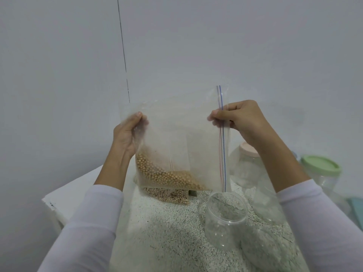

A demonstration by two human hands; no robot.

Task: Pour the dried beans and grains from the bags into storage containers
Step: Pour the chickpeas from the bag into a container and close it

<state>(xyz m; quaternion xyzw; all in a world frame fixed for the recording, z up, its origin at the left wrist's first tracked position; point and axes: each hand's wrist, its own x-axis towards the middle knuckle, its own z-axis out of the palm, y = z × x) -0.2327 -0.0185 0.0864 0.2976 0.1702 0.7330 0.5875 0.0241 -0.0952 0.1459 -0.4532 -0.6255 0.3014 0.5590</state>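
While both hands, left (127,134) and right (238,119), pinch the clear zip-lock bag (182,138), its yellow beans (165,175) could miss the open clear plastic jar (225,216) if I tip fast.

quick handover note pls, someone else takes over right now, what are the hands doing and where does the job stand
Left hand grips the bottom corner of the zip bag, held up sideways.
Right hand pinches the bag at its zip strip, which runs vertically.
Yellow beans sit in the bag's lowest corner; none poured.
Open clear jar stands empty below the zip end.
Second bag of beans lies on the speckled counter behind.
Lidded jars, pink and green, stand to the right.
Left to do: open the zip if shut, tip beans into the jar.
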